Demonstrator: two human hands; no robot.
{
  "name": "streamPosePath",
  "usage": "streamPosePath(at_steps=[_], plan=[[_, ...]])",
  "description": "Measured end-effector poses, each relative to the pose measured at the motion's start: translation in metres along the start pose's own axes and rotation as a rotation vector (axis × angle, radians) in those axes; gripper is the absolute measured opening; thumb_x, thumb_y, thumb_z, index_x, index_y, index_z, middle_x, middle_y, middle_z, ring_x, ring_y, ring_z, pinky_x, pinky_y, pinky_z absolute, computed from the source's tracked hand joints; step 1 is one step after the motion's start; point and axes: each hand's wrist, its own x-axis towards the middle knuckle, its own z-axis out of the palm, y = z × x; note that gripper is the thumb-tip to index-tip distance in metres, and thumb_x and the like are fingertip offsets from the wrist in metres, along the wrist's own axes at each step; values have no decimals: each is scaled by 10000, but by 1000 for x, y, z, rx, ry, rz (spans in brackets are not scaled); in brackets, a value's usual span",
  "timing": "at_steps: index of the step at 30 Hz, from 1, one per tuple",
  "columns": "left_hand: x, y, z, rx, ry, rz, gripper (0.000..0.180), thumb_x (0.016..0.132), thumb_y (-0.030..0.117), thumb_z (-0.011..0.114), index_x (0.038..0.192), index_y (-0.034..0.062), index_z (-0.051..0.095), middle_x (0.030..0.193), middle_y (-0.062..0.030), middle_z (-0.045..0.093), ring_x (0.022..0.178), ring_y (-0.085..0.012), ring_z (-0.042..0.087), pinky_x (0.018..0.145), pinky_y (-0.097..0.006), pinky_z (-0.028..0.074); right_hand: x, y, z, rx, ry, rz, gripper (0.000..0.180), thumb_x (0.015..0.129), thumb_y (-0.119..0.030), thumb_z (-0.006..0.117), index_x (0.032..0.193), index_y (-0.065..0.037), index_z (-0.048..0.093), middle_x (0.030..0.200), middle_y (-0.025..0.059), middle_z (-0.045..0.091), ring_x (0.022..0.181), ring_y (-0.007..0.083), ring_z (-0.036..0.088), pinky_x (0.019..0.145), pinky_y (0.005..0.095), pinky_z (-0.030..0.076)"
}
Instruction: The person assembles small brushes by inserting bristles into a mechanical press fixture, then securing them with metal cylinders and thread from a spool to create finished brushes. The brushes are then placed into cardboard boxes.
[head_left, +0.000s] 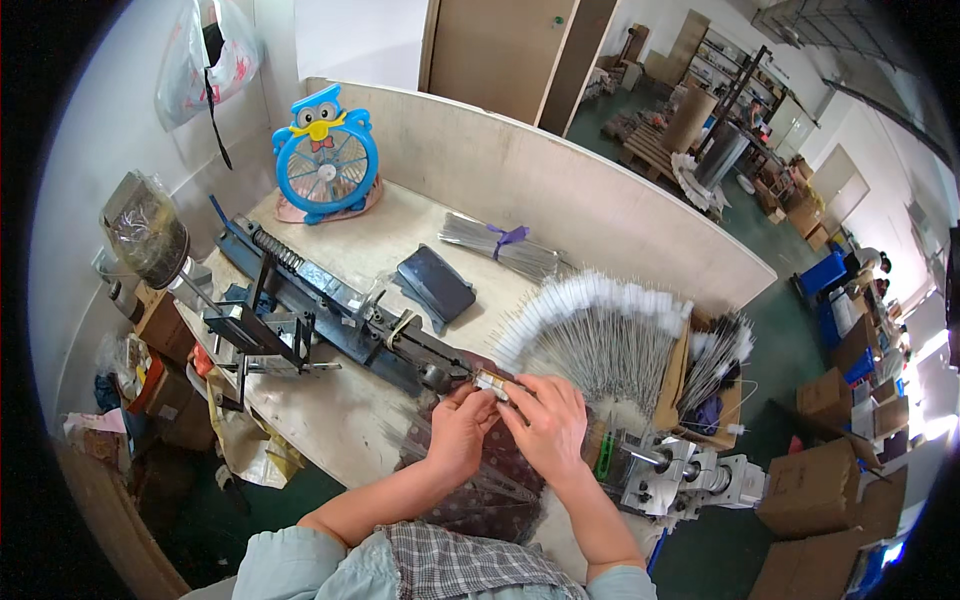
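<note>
Both my hands meet at the near end of a long dark metal machine (345,305) on the bench. My left hand (460,435) is closed, thumb and fingers pinched; what lies in its fingertips is hidden. My right hand (548,418) is closed too, its fingertips on a small white and orange-brown piece (489,381) at the machine's end. Under my wrists spreads a dark, spotted cloth (480,505) with thin wires on it. Just beyond my right hand, many thin wire-handled brushes (600,320) with white tips lie fanned out.
A wire bundle (505,245) with a purple tie and a dark pouch (437,285) lie behind the machine. A blue fan (325,160) stands at the back left. Right of my hands are a cardboard box (675,385) of brushes and a silver metal device (690,480).
</note>
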Motion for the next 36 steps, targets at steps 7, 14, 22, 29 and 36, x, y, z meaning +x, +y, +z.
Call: streamPosePath(at_steps=[7,14,22,29,36], plan=[[-3,3,3,-82,50,-40,102,875,154,539,905,63,572,888,-24,607,839,-146,589,800,-328,457,1,-1,13,35,82,28,295,658,-172,755,937,-103,686,924,3,642,870,209,589,757,334,431],[2,-1,4,-7,39,17,107,861,104,561,947,41,563,920,-39,617,849,-143,593,780,-305,465,2,2,10,4,56,-41,284,655,-195,760,916,-104,692,928,6,641,865,205,591,757,331,431],[2,3,5,22,8,-1,159,881,174,545,960,36,553,930,-48,609,857,-168,594,831,-333,455,6,-3,-14,-5,34,16,247,674,-198,744,890,-95,687,900,14,634,856,211,587,757,341,419],[-7,7,-1,-55,10,-57,473,942,498,373,1026,46,487,992,-110,561,929,-248,562,915,-409,434,-16,8,-15,-28,-104,-18,133,708,-138,697,818,-83,647,737,23,564,808,214,552,757,361,411],[-11,8,-9,248,-78,-80,653,950,533,332,1332,3,342,1271,-147,473,1117,-243,497,962,-374,398,-14,14,-25,104,-10,24,139,711,-120,691,838,-82,650,793,13,606,811,211,552,746,356,424]])
